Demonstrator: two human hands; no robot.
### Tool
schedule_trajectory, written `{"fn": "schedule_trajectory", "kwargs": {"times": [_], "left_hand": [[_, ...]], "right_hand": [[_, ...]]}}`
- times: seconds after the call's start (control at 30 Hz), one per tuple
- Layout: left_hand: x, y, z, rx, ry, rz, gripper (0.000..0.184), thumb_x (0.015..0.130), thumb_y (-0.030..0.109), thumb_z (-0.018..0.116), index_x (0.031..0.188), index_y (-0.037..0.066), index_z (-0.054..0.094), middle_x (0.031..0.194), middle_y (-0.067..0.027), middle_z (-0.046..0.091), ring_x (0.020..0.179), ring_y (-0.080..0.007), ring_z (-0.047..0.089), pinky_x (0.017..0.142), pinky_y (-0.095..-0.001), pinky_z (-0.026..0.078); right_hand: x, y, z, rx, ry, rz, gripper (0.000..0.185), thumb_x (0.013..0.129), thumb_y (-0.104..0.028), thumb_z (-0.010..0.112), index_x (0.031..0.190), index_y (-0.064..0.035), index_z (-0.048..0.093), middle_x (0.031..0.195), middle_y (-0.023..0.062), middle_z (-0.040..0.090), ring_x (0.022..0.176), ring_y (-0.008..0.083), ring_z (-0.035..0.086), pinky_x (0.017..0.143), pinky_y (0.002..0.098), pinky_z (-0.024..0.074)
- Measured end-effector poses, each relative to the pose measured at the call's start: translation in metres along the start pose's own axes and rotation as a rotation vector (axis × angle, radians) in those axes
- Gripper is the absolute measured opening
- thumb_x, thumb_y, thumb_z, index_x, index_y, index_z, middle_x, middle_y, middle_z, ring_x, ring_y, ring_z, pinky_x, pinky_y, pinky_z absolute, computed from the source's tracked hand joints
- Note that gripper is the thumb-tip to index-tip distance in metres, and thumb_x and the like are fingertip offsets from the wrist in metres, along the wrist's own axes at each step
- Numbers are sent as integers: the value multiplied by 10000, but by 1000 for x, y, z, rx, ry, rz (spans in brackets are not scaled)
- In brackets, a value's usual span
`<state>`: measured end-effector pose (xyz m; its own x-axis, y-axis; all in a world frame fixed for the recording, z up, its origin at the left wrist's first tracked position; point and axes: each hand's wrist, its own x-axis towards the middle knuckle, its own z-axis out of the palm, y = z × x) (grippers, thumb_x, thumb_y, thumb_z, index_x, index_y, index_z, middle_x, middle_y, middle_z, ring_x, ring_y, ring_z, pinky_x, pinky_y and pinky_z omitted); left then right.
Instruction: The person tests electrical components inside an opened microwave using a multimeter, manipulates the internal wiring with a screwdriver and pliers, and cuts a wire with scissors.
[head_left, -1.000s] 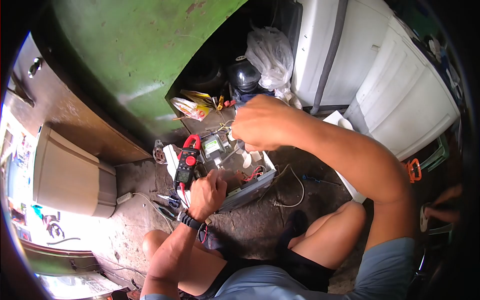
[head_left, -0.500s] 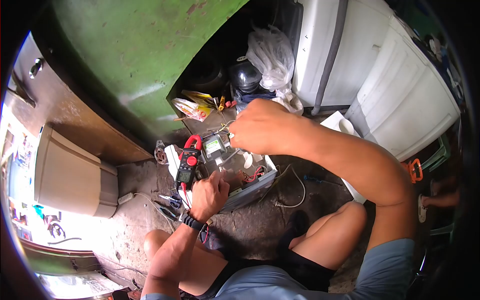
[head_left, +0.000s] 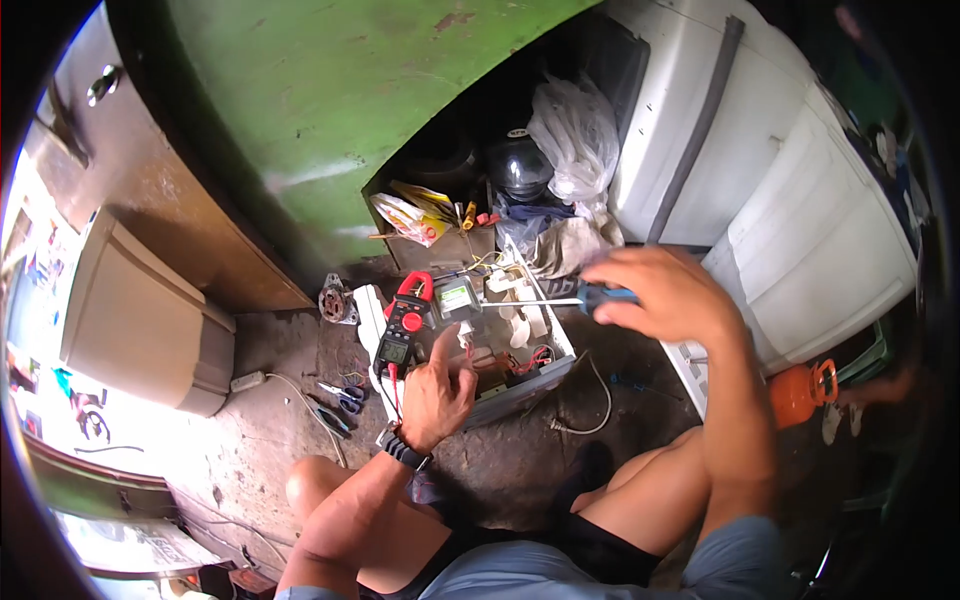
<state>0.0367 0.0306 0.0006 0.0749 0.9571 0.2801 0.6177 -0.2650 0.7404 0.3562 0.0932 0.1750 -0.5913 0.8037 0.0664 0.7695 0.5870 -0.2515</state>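
Observation:
My right hand [head_left: 660, 295] grips the dark blue handle of a screwdriver [head_left: 605, 298], whose long shaft points left over an opened appliance [head_left: 510, 395]. The shaft's end is near a metal part with a green and white label [head_left: 456, 299]. My left hand [head_left: 436, 395] is over the near left of the appliance, index finger stretched toward a small white connector with red wires. Beside it, a red and black clamp meter [head_left: 404, 325] lies on the appliance's left edge, its red lead running down toward my wrist.
Scissors [head_left: 345, 395] and pliers [head_left: 330, 420] lie on the floor at the left, near a round metal part [head_left: 337, 299]. A cable [head_left: 600, 405] curls right of the appliance. An orange tank [head_left: 795, 395] stands at the right. Plastic bags [head_left: 575, 140] and a white cabinet [head_left: 800, 200] are behind.
My right hand has moved right and down from above the appliance, and the screwdriver now shows in it. My left index finger now stretches forward. The view has shifted slightly.

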Motion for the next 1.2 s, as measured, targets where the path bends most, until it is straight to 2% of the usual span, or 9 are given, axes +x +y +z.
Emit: {"fn": "schedule_trajectory", "kwargs": {"times": [0.07, 0.2, 0.3, 0.4, 0.7, 1.0, 1.07, 1.1, 1.2], "left_hand": [[0, -2, 1, 72, -22, -2, 552, 991, 156, 641, 1512, 18, 525, 723, -236, 717, 687, -447, 732, 652, -535, 585], [-4, -6, 5, 280, -121, -13, 507, 980, 185, 666, 1442, -13, 609, 655, -213, 695, 644, -418, 724, 696, -540, 576], [-10, -8, 6, 350, 7, 262, 282, 937, 104, 677, 1204, 29, 726, 653, -141, 699, 600, -325, 692, 845, -432, 524], [-11, 0, -4, 322, 9, 340, 279, 909, 89, 698, 1183, 43, 727, 682, -116, 709, 631, -304, 700, 878, -419, 515], [-38, 23, -10, 403, -72, 453, 433, 858, 128, 766, 1278, 58, 688, 961, -57, 728, 992, -259, 628, 885, -412, 459], [-39, 7, -6, 240, -113, 376, 428, 879, 107, 771, 1285, 38, 655, 1040, -101, 732, 1018, -297, 646, 894, -444, 504], [-34, 6, -9, 150, -112, 323, 368, 886, 101, 768, 1231, 32, 662, 1035, -136, 713, 1014, -347, 640, 899, -496, 526], [-32, 3, -7, 107, -143, 259, 326, 892, 100, 763, 1195, 36, 663, 1029, -145, 695, 1010, -365, 638, 904, -502, 531], [-28, 7, -6, 39, -143, 153, 219, 909, 98, 749, 1102, 45, 660, 1094, -170, 624, 1037, -393, 624, 916, -490, 544]], "right_hand": [[-44, 5, 16, 339, -2, 223, 418, 956, -229, 824, 1333, -68, 738, 1207, 148, 757, 1129, 295, 737, 990, 402, 566], [-148, 35, 102, 943, -123, 241, 379, 1002, -182, 815, 1336, -19, 739, 1206, 102, 764, 1136, 201, 718, 1015, 376, 553], [-173, 40, 167, 919, -491, 238, 386, 999, -240, 815, 1323, -38, 760, 1253, 136, 774, 1183, 248, 729, 1030, 377, 557], [-154, 22, 237, 585, -863, 212, 484, 1018, -438, 765, 1349, -85, 758, 1308, 151, 772, 1212, 340, 739, 1023, 433, 572], [-135, 11, 517, 274, -945, 164, 481, 998, -441, 745, 1364, -130, 708, 1376, 179, 728, 1285, 424, 675, 1081, 519, 528], [-113, 21, 514, 310, -1132, 135, 410, 1028, -350, 692, 1304, -47, 716, 1301, 220, 750, 1274, 421, 690, 1072, 510, 530], [-105, 37, 478, 324, -1277, 178, 366, 1056, -333, 613, 1159, -2, 732, 1013, 165, 778, 858, 284, 747, 753, 470, 584], [-103, 39, 439, 444, -1259, 458, 346, 1079, -355, 626, 1210, -46, 710, 1003, 132, 761, 718, 211, 683, 643, 414, 551], [-115, 22, 286, 536, -842, 515, 588, 1046, -440, 732, 1519, -123, 583, 927, 104, 757, 714, 210, 714, 695, 398, 586]]}}
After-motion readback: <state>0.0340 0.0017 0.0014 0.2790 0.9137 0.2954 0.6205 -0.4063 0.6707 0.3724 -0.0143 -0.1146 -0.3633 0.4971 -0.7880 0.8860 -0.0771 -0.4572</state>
